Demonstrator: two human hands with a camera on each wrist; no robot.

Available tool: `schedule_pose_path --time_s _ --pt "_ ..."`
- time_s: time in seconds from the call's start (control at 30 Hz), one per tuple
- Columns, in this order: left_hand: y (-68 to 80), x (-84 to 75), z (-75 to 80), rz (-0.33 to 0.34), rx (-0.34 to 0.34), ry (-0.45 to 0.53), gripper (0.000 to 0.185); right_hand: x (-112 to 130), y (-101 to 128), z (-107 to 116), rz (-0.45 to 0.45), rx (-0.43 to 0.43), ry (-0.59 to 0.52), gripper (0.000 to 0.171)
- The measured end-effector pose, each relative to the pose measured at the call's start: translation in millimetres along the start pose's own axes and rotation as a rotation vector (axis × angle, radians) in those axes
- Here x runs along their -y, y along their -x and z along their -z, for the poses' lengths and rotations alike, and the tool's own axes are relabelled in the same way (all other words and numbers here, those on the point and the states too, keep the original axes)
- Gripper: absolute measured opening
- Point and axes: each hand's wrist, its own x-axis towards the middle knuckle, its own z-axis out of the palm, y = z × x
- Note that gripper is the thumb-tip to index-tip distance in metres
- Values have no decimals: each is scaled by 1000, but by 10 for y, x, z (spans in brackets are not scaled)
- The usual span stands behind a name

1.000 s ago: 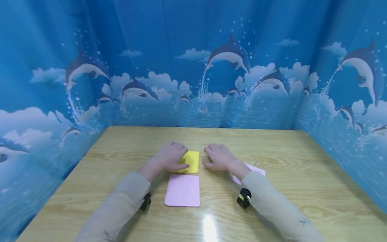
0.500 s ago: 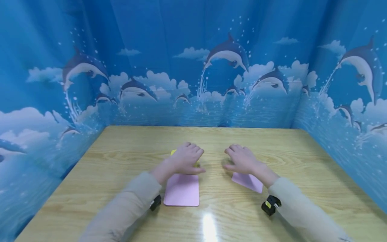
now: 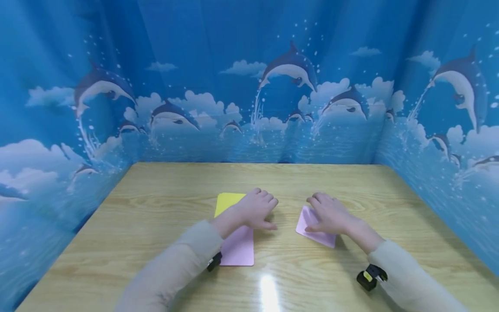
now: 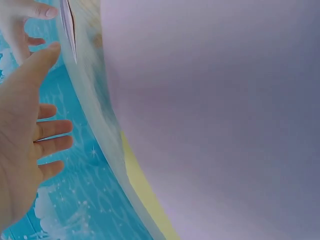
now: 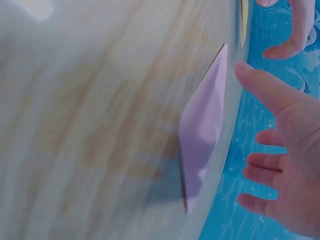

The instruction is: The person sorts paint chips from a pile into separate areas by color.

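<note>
My left hand (image 3: 257, 210) hovers over the table at the right edge of two square cards, fingers loosely bent, nothing in them. Part of the yellow card (image 3: 227, 203) shows behind its wrist; in front of it lies the larger-looking pink card (image 3: 241, 251), partly under the forearm. To the right, my right hand (image 3: 331, 215) is above a second pink card (image 3: 321, 238), which lies turned at an angle. In the right wrist view its thumb and fingers (image 5: 265, 161) are apart and hold nothing, with the pink card (image 5: 202, 125) flat below.
The cards lie on a light wood-grain table (image 3: 187, 182). A blue curtain with dolphins (image 3: 218, 86) surrounds its back and sides. A black wrist camera (image 3: 370, 277) sits under the right sleeve; another (image 3: 214, 261) overlaps the front pink card.
Both hands have moved to the right. My left hand has left most of the yellow card uncovered, and my right hand has come over the angled pink card. The head view has shifted slightly.
</note>
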Motion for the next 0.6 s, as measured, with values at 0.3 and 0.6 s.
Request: schedule_pose_path --time_s 0.3,0.6 --pt "-187 -143 -2 -49 54 -6 68 -133 174 -53 -7 3 -2 81" --pt "-357 -283 7 -27 113 78 71 -144 268 -59 -27 116 -36 89"
